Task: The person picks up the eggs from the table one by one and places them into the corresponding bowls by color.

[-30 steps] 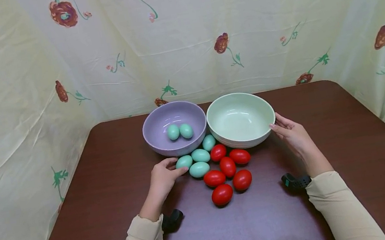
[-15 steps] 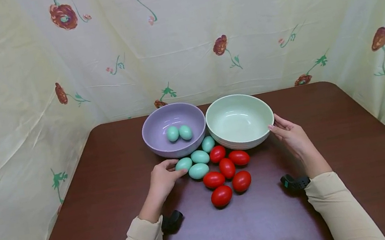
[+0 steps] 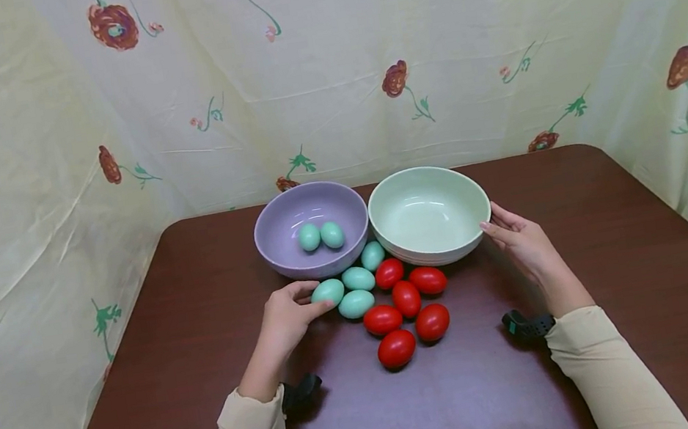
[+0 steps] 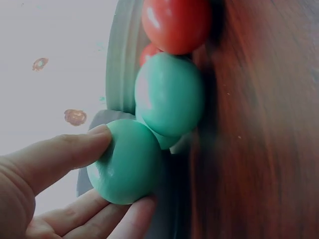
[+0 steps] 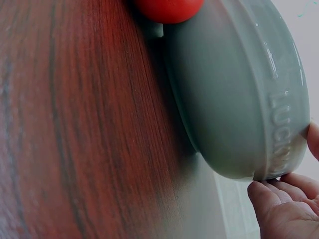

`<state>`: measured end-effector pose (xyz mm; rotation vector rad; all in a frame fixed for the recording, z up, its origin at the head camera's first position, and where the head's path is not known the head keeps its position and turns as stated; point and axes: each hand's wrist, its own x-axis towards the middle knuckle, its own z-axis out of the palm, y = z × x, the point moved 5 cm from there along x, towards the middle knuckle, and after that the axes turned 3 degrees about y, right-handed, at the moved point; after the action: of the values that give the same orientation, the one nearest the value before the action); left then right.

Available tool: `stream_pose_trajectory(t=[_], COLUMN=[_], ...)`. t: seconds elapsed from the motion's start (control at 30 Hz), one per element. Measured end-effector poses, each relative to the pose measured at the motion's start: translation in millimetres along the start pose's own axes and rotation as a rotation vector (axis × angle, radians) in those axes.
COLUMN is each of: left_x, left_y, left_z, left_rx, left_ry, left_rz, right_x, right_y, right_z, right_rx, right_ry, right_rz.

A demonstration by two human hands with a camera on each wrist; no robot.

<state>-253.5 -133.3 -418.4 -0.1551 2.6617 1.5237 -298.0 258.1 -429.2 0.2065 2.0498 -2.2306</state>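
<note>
Left hand (image 3: 286, 319) pinches 1 mint egg (image 3: 327, 292); right hand (image 3: 525, 247) grips pale bowl (image 3: 427, 217) at 4 o'clock. Purple bowl (image 3: 283, 253) contains 2 eggs (image 3: 310, 237); 6 red eggs (image 3: 397, 350), 3 mint others (image 3: 356, 304) apparently remain.

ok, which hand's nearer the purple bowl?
Left: left hand is just in front of the purple bowl; right hand is farther off, at the right side of the green bowl.

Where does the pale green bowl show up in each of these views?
Head: the pale green bowl sits right of centre, beside the purple bowl.
Left wrist: partly hidden, a ridged strip of it at upper left of centre.
Right wrist: it fills the upper right.
Shared landmark: a red egg close to the bowl.
</note>
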Motion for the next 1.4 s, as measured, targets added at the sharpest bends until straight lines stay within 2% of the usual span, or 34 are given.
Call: stream_pose_trajectory(t=[0.27, 0.77, 1.07, 1.4], left_x=[-4.4, -12.8, -7.5, 0.5], left_y=[7.5, 25.6, 31.5, 39.8], left_z=[-1.1, -15.4, -24.4, -33.0], left_rx=[0.023, -0.048, -0.152, -0.159], left_ry=[-0.018, -0.035, -0.01, 0.0], left_rz=[0.006, 0.014, 0.035, 0.028], right_x=[-0.4, -1.1, -1.6, -1.2], right_y=[-0.2, -2.4, -0.5, -1.0], right_z=[0.6, 0.6, 0.9, 0.5], right_rx=[0.01, -0.023, 0.003, 0.003], right_ry=[0.003, 0.005, 0.005, 0.005], right_rz=[0.013, 0.014, 0.018, 0.01])
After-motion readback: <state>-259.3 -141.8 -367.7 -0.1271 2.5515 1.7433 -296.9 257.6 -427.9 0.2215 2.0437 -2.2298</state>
